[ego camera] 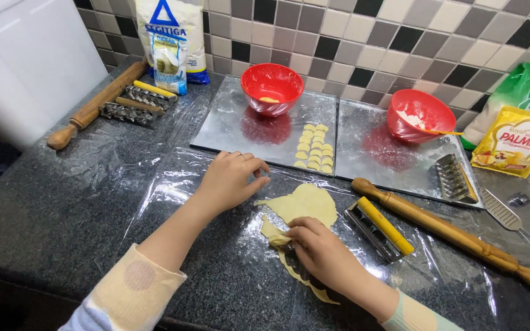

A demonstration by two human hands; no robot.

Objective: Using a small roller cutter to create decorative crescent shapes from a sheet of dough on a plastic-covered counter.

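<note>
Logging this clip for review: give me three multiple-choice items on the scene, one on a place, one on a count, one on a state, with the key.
1. Where do the small cut dough pieces lie?
A. In a red bowl
B. On the left metal tray
C. On the rolling pin

2. How many red bowls are in view?
A. One
B. Two
C. Three

3. What is the state of the dough sheet on the plastic wrap?
A. An uncut ball
B. Rolled flat with ragged cut edges
C. Sealed in a bag

Key: 1 B, the pieces sit in rows at that tray's right edge. 2 B, one bowl on the left tray, another bowl on the right tray. 3 B, the sheet is thin, with a trimmed strip trailing under the right hand; the left hand rests beside it.
</note>
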